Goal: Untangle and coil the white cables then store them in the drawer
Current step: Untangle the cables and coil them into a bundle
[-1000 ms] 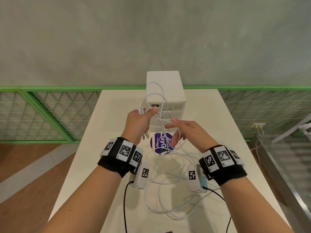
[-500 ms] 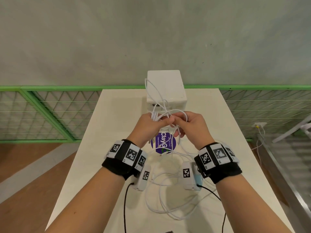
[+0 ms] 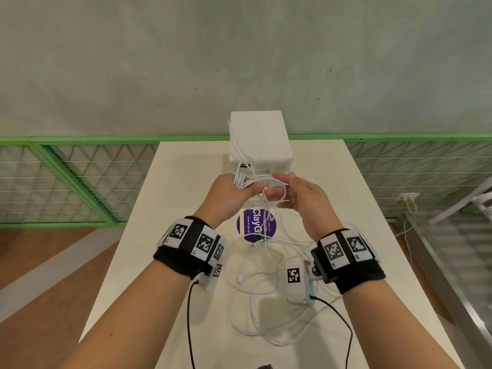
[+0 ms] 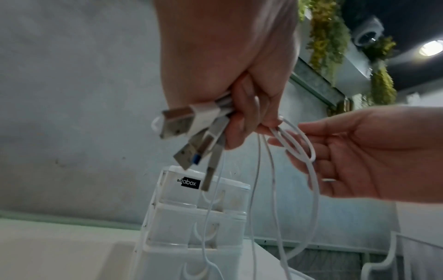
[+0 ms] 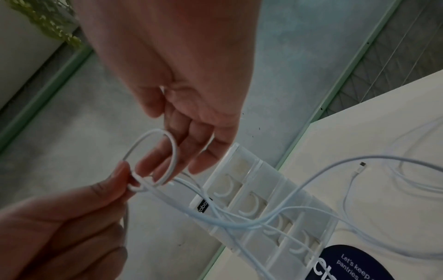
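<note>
My left hand (image 3: 231,193) grips a bundle of white cables (image 3: 241,181) in front of the white drawer unit (image 3: 258,137); several USB plugs (image 4: 179,123) stick out of the fist. A small loop (image 3: 283,193) of one cable hangs round the straight fingers of my right hand (image 3: 292,195), close beside the left. In the right wrist view the fingers (image 5: 167,155) pass through that loop (image 5: 175,151) while my left thumb and finger (image 5: 120,176) pinch its crossing. The rest of the cables (image 3: 255,302) trail down into a loose tangle on the table (image 3: 186,182).
The drawer unit (image 4: 191,227) stands at the table's far edge with its drawers closed. A purple round sticker (image 3: 250,227) lies under the hanging strands. A free connector end (image 5: 363,163) rests on the tabletop. Green mesh fencing (image 3: 66,182) runs behind the table.
The hands came together from apart a second ago. Since then the right hand has drawn slightly right, with a cable loop round its fingers. The left keeps hold of the bundle.
</note>
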A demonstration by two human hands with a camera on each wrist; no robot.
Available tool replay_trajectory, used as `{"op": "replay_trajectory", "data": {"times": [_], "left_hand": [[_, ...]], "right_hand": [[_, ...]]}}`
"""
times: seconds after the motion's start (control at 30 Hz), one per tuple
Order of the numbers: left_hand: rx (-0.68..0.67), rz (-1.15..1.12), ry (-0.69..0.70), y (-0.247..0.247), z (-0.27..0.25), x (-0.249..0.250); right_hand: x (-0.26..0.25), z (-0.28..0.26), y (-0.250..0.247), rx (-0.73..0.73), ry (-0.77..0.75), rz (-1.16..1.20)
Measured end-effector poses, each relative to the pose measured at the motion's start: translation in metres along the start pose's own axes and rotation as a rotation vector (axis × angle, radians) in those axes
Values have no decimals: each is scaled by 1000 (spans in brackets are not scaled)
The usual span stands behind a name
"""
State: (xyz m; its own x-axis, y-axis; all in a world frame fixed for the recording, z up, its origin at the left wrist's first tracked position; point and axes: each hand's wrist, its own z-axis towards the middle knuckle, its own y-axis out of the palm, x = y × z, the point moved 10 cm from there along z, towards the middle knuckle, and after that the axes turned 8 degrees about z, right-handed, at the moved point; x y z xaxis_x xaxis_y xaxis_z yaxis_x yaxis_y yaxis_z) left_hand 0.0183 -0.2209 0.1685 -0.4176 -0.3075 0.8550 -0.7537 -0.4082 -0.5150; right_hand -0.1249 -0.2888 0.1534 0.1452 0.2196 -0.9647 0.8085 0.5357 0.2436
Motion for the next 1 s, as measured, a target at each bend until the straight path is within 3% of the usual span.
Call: {"op": "replay_trajectory", "data": {"times": [0.17,0.3,0.5,0.67,0.83,0.9,1.0], "left_hand": [[34,85,50,3,-2,5],[93,29,65,-1,-2,9],[4,191,140,0,0,16],[-95,405,151,-9,9,2],[-28,536,92,-44,13,-15],[12,565,56,-57,16,-26],[57,534,-5,-69,16,-36]], "right_hand": [[12,0,5,-66,149,-35],[12,-2,16,-175,128,-151],[-7,8,-7,20,-26,-218],[-23,9,-37,227,-137,20],[-28,7,-85,405,-169,248],[-26,6,-105,477,-187,210],[-4,5,-143,632,-56,26]]}}
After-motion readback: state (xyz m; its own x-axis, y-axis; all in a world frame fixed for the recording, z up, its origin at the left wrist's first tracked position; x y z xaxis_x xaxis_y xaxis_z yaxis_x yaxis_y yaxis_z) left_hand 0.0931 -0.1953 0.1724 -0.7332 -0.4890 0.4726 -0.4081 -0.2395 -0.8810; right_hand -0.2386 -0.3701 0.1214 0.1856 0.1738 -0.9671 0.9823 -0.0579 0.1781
